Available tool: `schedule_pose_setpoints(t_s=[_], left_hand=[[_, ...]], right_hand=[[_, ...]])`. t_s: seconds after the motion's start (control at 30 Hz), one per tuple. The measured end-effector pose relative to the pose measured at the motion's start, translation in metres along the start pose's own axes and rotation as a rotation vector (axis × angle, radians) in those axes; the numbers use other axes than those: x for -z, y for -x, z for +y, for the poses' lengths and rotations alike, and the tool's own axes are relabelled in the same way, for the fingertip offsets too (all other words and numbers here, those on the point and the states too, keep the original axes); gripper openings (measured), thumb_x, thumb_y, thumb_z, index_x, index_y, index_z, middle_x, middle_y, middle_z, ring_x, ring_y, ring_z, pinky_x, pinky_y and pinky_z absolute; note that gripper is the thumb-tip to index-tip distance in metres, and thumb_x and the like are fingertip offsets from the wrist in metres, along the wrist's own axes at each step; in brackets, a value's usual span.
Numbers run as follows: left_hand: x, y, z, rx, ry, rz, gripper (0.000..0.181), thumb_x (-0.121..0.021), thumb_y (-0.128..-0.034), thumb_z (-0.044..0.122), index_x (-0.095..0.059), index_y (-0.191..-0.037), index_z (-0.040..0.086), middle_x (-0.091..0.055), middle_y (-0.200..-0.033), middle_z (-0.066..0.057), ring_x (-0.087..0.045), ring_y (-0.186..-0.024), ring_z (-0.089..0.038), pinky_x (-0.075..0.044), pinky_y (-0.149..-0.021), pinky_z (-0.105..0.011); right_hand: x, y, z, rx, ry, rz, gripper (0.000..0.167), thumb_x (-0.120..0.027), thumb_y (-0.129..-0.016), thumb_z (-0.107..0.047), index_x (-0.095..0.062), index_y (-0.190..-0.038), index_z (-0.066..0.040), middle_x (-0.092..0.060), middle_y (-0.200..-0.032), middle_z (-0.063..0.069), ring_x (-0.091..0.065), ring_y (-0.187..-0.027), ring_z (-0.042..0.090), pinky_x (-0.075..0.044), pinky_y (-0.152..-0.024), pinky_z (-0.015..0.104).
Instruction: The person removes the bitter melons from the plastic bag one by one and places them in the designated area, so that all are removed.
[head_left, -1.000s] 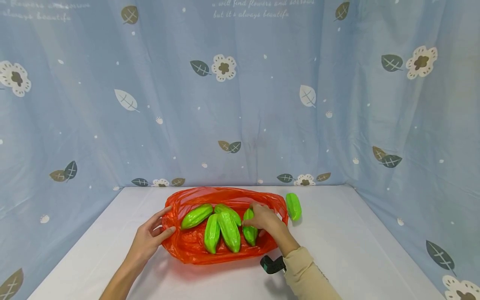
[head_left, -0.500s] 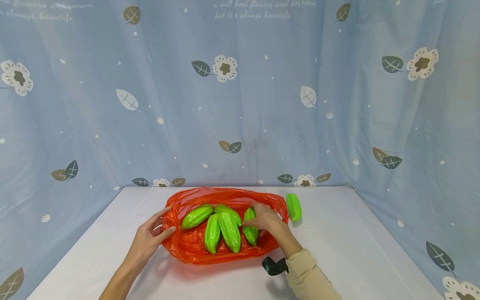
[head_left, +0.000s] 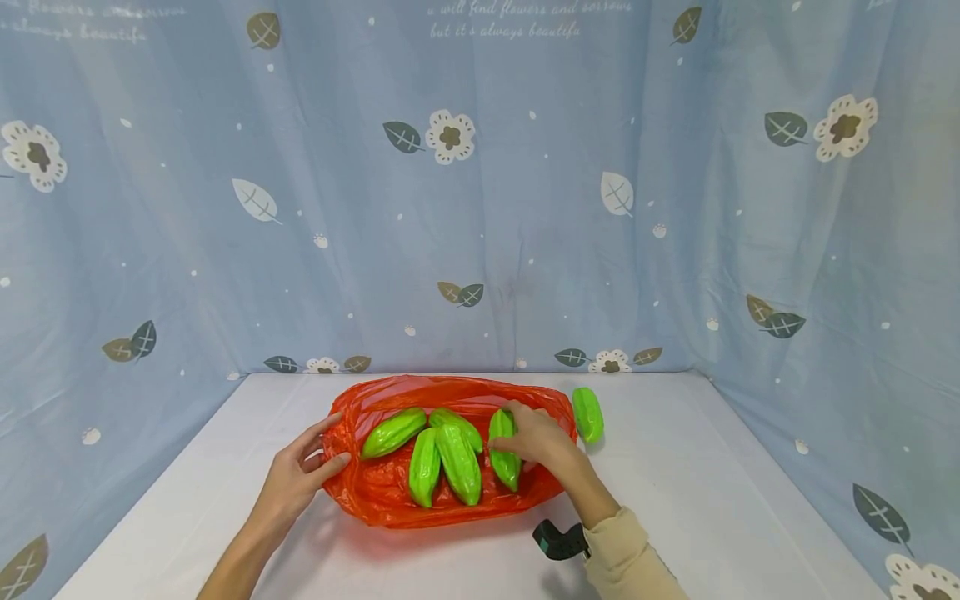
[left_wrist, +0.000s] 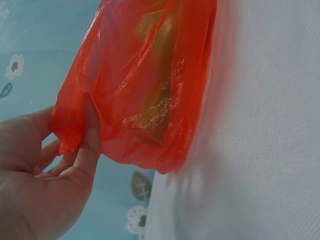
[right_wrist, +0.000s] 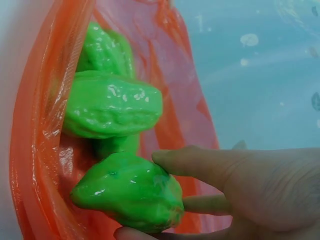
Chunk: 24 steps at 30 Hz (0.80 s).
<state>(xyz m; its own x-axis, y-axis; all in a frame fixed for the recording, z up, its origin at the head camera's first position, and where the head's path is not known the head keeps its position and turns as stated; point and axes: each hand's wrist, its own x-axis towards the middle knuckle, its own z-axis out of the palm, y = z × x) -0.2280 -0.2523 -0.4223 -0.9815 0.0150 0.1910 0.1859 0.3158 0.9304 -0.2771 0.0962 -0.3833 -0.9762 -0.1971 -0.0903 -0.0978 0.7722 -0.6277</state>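
A red plastic bag (head_left: 375,508) lies with its wide mouth facing up, several glossy green bitter melons inside. My left hand (head_left: 296,477) pinches the bag's left edge between thumb and fingers; in the left wrist view this hand (left_wrist: 55,175) has the thin red film between its digits. Inside the right part of the bag, my right hand (head_left: 540,437) holds one bitter melon (head_left: 504,450) by its side. The right wrist view shows that melon (right_wrist: 130,192) between the thumb and fingers, with other bitter melons (right_wrist: 115,105) beside it.
Another green bitter melon (head_left: 588,415) lies outside the bag, just right of it, on the white table (head_left: 712,500). A blue patterned curtain (head_left: 525,208) closes off the back and sides. A black device (head_left: 560,540) hangs at my right wrist.
My right hand and forearm have shifted slightly to the right, and the bitter melon in that hand has moved a little with them. The left hand stays at the bag's edge.
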Motion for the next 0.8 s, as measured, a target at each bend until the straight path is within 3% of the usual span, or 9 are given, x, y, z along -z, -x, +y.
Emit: schedule_pose_setpoints(t_s=[0.27, 0.57, 0.8], left_hand=[[0.0, 0.0, 0.0, -0.005, 0.002, -0.004, 0.066, -0.072, -0.0897, 0.022, -0.043, -0.148, 0.017, -0.054, -0.139, -0.021, -0.065, -0.105, 0.0, -0.056, -0.08, -0.019], [0.0, 0.0, 0.001, 0.013, -0.004, -0.003, 0.066, -0.072, -0.09, 0.023, -0.043, -0.149, 0.018, -0.053, -0.14, -0.021, -0.064, -0.103, 0.003, -0.056, -0.081, -0.018], [0.0, 0.0, 0.001, 0.019, -0.016, 0.003, 0.066, -0.072, -0.0896, 0.024, -0.043, -0.148, 0.018, -0.052, -0.141, -0.02, -0.065, -0.108, -0.004, -0.056, -0.081, -0.018]], right_hand=[[0.008, 0.011, 0.0, 0.028, 0.002, 0.036, 0.071, -0.077, -0.084, -0.034, -0.046, -0.143, -0.011, -0.063, -0.109, 0.012, -0.063, -0.067, 0.016, -0.058, -0.057, 0.029], [0.019, 0.024, 0.001, 0.075, 0.08, 0.11, 0.068, -0.078, -0.082, -0.036, -0.051, -0.14, -0.013, -0.065, -0.12, 0.01, -0.062, -0.1, 0.024, -0.06, -0.08, 0.043], [0.028, 0.033, 0.003, 0.088, 0.064, 0.13, 0.067, -0.078, -0.082, -0.034, -0.051, -0.14, -0.014, -0.064, -0.124, 0.008, -0.06, -0.111, 0.026, -0.059, -0.085, 0.046]])
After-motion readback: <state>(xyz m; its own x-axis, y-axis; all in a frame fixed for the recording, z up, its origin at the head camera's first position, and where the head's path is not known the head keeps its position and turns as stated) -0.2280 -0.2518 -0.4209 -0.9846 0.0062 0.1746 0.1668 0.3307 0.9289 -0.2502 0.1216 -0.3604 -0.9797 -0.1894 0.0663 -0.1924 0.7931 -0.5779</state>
